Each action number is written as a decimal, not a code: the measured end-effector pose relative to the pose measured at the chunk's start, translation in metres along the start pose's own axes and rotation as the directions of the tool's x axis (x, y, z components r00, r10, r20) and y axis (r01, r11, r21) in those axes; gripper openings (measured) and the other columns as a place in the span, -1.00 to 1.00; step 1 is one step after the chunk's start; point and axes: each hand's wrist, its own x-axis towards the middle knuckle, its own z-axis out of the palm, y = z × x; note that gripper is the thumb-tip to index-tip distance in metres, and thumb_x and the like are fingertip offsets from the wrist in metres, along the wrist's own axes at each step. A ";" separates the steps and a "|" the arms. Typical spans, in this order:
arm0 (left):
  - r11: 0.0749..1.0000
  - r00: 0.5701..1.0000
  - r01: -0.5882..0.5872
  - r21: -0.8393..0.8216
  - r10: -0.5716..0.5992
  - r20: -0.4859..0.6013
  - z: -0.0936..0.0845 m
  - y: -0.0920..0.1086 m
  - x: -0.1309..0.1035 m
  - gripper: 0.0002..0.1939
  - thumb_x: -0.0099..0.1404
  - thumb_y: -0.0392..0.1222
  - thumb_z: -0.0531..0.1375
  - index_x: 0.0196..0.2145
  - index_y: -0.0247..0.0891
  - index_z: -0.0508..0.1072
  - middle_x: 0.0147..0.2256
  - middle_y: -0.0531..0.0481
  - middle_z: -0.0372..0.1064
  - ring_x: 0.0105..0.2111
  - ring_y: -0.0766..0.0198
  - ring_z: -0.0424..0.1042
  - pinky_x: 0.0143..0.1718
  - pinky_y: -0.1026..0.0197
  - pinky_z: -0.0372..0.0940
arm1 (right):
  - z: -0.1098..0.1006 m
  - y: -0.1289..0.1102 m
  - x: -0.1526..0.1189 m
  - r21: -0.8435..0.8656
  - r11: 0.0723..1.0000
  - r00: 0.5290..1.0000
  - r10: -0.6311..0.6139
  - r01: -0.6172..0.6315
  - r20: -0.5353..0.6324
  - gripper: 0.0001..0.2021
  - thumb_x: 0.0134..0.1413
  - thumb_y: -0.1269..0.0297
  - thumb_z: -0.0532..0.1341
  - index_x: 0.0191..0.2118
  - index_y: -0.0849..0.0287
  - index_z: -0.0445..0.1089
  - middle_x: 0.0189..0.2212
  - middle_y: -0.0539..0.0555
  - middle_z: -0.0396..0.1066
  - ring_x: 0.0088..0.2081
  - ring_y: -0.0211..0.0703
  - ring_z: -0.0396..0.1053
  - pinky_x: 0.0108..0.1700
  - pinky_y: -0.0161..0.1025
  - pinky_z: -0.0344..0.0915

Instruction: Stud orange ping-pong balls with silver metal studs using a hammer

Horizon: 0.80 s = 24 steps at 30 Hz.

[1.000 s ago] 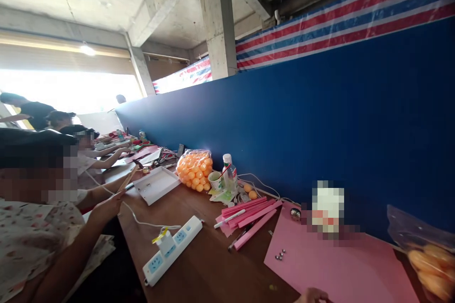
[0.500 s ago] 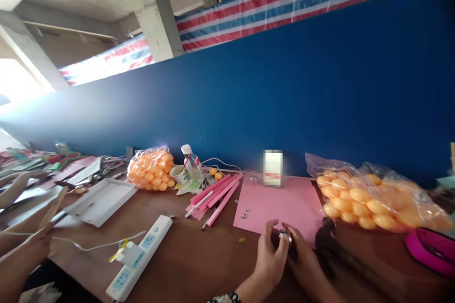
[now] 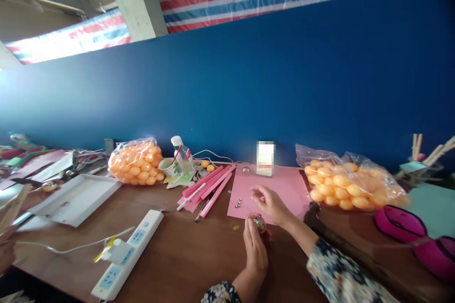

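My left hand (image 3: pixel 255 248) is closed around the side of a small, shiny, round metal object (image 3: pixel 259 223), which it holds by the near edge of the pink sheet (image 3: pixel 286 184). What kind of object this is I cannot make out. My right hand (image 3: pixel 272 204) is above the sheet with its fingers loosely apart and nothing visible in them. Several tiny silvery pieces (image 3: pixel 238 203) lie on the sheet just left of its fingertips. A hammer (image 3: pixel 313 212) rests right of my right forearm, its head by the sheet's corner.
Bags of orange balls stand left (image 3: pixel 135 163) and right (image 3: pixel 341 187). Pink strips (image 3: pixel 209 187), a bottle (image 3: pixel 183 154) and a paper cup (image 3: pixel 168 166) are at the back. A power strip (image 3: pixel 144 232) and white tray (image 3: pixel 85 196) lie left, near another person's hand (image 3: pixel 7 248).
My right hand has left the round metal object and moved up over the pink sheet towards the tiny pieces. My left hand keeps the object. The view has turned somewhat right.
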 end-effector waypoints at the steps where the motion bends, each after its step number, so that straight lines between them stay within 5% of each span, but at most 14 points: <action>1: 1.000 1.000 -0.002 0.016 0.002 -0.013 -0.001 -0.002 0.002 -0.46 0.22 0.21 -0.19 -0.24 -0.29 0.31 -0.64 0.09 0.19 -0.66 0.36 0.21 -0.57 0.27 0.22 | 0.007 0.004 0.009 -0.095 0.995 0.998 -0.031 0.036 0.053 -0.79 0.07 0.37 0.05 -0.14 0.15 0.29 -0.26 0.07 0.40 -0.26 -0.21 0.38 -0.23 -0.28 0.33; 10: 0.997 0.993 -0.038 0.072 0.046 -0.105 -0.008 -0.011 0.010 -0.45 0.16 0.24 -0.08 -0.26 -0.30 0.38 -0.44 -0.09 0.39 -0.38 0.15 0.36 -0.31 0.17 0.27 | 0.045 0.020 0.043 -0.278 0.946 0.964 -0.094 0.164 0.249 -0.82 -0.07 0.48 0.16 -0.34 0.11 0.43 -0.34 0.02 0.40 -0.30 -0.21 0.35 -0.24 -0.33 0.21; 17: 0.997 0.995 -0.047 0.058 0.052 -0.082 -0.002 0.006 0.001 -0.55 0.21 0.12 -0.03 -0.30 -0.33 0.40 -0.37 -0.11 0.37 -0.33 0.20 0.33 -0.25 0.22 0.23 | 0.042 0.025 0.042 -0.382 0.904 0.935 -0.050 0.191 0.350 -0.89 -0.01 0.40 0.15 -0.39 0.15 0.42 -0.36 0.05 0.40 -0.28 -0.19 0.32 -0.24 -0.33 0.16; 24: 0.999 0.999 -0.038 0.018 0.038 0.009 0.000 0.014 -0.002 -0.62 0.25 0.05 -0.07 -0.33 -0.29 0.36 -0.55 0.04 0.22 -0.57 0.36 0.21 -0.50 0.32 0.21 | 0.024 0.035 0.026 -0.446 0.880 0.942 -0.002 0.160 0.334 -0.86 0.01 0.45 0.09 -0.37 0.16 0.38 -0.38 0.05 0.38 -0.32 -0.20 0.31 -0.29 -0.33 0.14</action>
